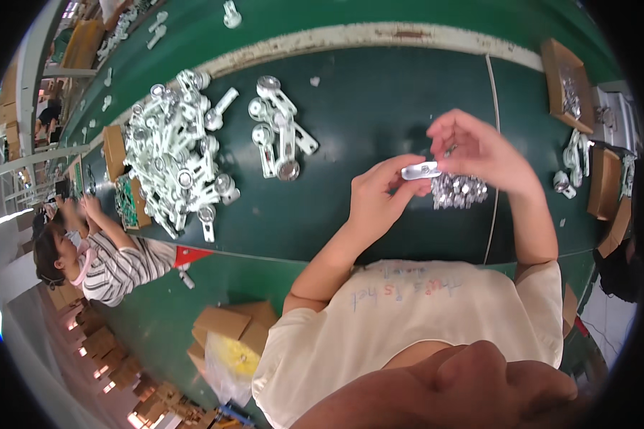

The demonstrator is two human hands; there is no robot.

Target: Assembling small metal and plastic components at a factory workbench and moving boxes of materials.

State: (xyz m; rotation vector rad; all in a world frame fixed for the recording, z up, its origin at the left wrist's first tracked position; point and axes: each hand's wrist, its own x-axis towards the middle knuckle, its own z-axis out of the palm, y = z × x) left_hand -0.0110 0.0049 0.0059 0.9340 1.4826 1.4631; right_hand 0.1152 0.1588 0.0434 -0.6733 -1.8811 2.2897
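Observation:
My left hand pinches a small, oblong white and silver part between thumb and fingers, held level above the dark green table. At the right end of that part is my right hand, its thumb and index finger closed together and the other fingers curled up. Whatever lies between those fingertips is too small to make out. Just below both hands, a pile of small shiny metal pieces rests on the table.
Left on the table is a large heap of white parts with round shiny ends; a smaller group lies beside it. Cardboard trays stand at far right. A co-worker is at the left. An open cardboard box sits below the table.

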